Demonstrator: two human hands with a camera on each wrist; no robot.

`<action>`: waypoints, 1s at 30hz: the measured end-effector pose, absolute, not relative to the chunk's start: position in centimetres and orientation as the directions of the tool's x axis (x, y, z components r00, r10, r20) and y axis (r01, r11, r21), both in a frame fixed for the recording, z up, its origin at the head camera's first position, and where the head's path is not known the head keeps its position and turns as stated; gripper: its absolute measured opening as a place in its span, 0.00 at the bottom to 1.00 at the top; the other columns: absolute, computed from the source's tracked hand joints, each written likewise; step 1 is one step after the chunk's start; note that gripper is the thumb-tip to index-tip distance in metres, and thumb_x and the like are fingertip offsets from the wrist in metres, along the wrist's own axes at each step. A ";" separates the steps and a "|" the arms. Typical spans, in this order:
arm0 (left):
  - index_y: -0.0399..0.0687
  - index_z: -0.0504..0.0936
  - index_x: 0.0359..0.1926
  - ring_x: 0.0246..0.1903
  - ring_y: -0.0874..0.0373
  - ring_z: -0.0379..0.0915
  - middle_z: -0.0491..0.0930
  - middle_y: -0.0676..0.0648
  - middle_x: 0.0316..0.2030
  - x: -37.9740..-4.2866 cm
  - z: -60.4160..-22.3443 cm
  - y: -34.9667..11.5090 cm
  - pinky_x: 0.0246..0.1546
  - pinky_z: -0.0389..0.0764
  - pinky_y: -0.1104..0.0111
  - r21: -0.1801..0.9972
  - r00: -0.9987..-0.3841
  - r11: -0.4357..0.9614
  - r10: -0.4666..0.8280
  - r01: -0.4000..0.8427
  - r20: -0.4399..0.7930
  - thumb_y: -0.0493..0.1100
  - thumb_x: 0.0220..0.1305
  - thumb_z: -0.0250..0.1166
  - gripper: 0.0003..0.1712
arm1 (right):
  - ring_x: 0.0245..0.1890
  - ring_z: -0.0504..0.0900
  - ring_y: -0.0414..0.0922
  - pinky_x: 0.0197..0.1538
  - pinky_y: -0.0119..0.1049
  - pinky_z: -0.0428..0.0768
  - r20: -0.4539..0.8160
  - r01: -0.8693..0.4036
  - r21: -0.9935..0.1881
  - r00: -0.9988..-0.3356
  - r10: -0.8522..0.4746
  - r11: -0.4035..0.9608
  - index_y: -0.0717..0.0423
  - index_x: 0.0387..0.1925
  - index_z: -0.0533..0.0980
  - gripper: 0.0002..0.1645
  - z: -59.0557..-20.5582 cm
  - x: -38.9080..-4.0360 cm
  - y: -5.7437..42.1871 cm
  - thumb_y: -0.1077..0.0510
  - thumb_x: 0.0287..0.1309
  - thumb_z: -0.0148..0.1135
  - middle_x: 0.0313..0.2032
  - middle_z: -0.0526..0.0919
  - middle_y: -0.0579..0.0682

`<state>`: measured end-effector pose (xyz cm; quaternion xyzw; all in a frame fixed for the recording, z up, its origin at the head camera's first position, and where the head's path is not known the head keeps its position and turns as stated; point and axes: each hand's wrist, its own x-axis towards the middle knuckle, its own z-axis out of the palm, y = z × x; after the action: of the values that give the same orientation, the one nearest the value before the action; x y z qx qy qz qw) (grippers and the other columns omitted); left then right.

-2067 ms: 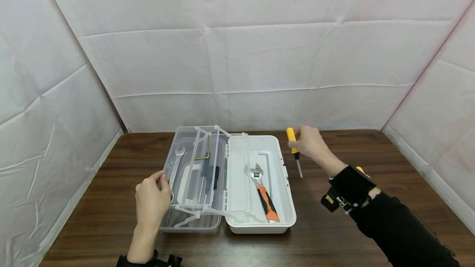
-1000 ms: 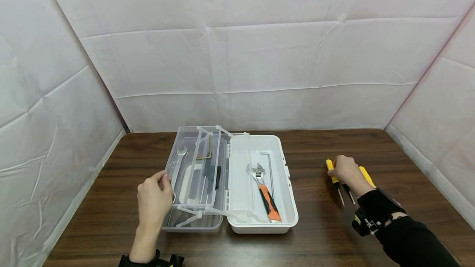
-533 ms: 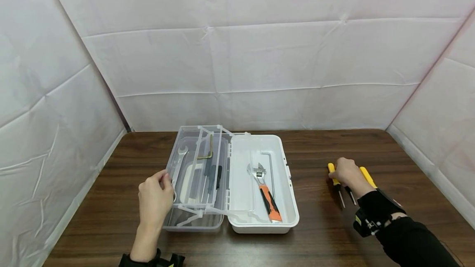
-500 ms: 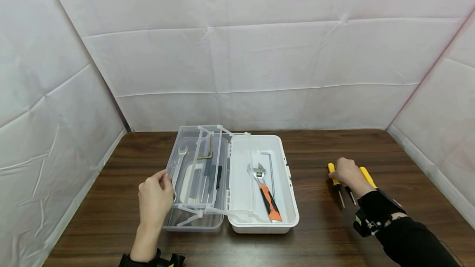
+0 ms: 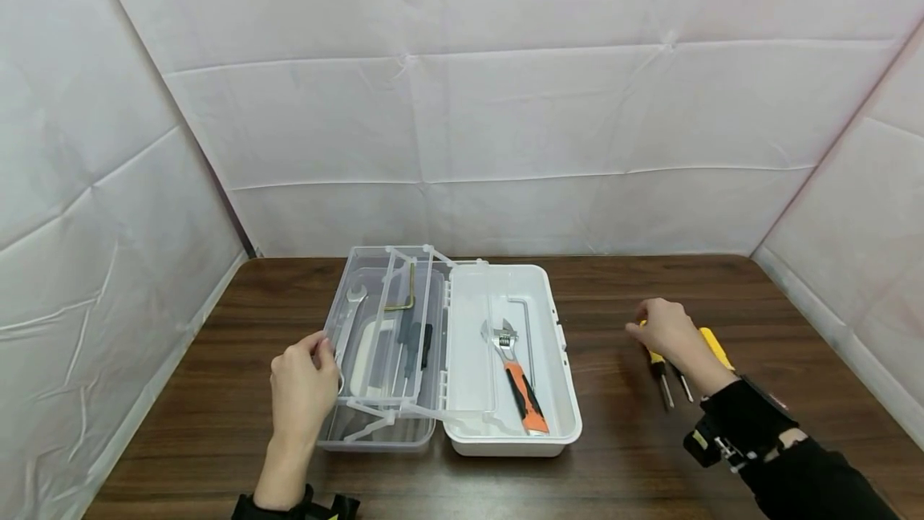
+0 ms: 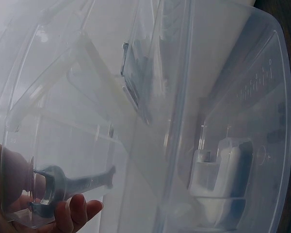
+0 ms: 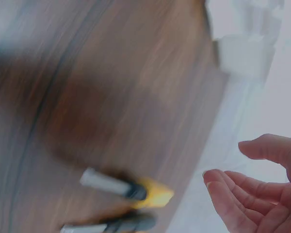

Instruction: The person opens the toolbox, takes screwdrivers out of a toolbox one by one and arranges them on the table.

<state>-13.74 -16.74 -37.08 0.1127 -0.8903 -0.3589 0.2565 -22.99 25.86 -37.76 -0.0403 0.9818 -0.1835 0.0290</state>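
In the head view my left hand [image 5: 301, 385] pinches the near-left edge of the clear plastic tray [image 5: 401, 401], joined by arms to the open toolbox [image 5: 462, 424]. A wrench [image 5: 351, 311] shows near those fingers; the left wrist view shows its blurry ring end [image 6: 48, 191] through the plastic. My right hand [image 5: 667, 331] hovers over the screwdrivers, thumb and fingers apart and holding nothing. One yellow-and-black screwdriver [image 5: 658, 367] lies partly beneath it; a second yellow handle [image 5: 715, 345] shows beside the wrist. In the right wrist view a yellow-handled screwdriver [image 7: 153, 193] lies clear of the fingers.
Inside the white half lie an orange-and-black adjustable wrench [image 5: 525, 398] and a silver hex key [image 5: 527, 335]. A brass-coloured hex key [image 5: 411, 287] and a black-handled tool [image 5: 425, 346] show on the clear side. White sheeting [image 5: 505, 119] encloses the wooden table [image 5: 613, 472].
My right hand carried the screwdriver right from beside the toolbox, laid it by the other tools and has now let go, lifting slightly. My left hand keeps its hold on the tray edge.
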 end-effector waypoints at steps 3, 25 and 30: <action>0.28 0.79 0.39 0.36 0.34 0.73 0.78 0.30 0.35 -13.7 -37.1 -16.8 0.34 0.69 0.48 0.693 -0.841 0.721 -0.381 -0.009 0.385 0.33 0.58 0.52 0.13 | 0.26 0.76 0.49 0.27 0.40 0.74 -0.020 -0.100 -0.424 -0.993 -0.120 0.900 0.72 0.38 0.73 0.21 -37.5 -22.2 24.4 0.54 0.53 0.58 0.32 0.77 0.63; 0.28 0.80 0.38 0.36 0.34 0.73 0.78 0.31 0.34 -13.7 -37.1 -16.8 0.34 0.69 0.48 0.692 -0.830 0.722 -0.388 -0.004 0.400 0.33 0.57 0.52 0.13 | 0.37 0.78 0.47 0.35 0.41 0.78 -0.222 0.021 -0.807 -0.937 -0.271 0.590 0.74 0.57 0.59 0.39 -39.9 -19.6 18.7 0.50 0.53 0.59 0.47 0.74 0.66; 0.28 0.80 0.38 0.35 0.34 0.73 0.78 0.31 0.34 -13.6 -37.0 -16.6 0.34 0.69 0.48 0.693 -0.828 0.721 -0.389 0.000 0.405 0.33 0.57 0.52 0.13 | 0.39 0.78 0.50 0.36 0.42 0.77 -0.213 0.040 -0.832 -0.944 -0.252 0.553 0.73 0.57 0.60 0.36 -40.2 -19.4 18.6 0.53 0.54 0.58 0.47 0.74 0.67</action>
<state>-13.64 -16.65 -37.00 0.1095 -0.8867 -0.3573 0.2724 -19.39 18.63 -40.24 -0.0611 0.8673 -0.4688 0.1559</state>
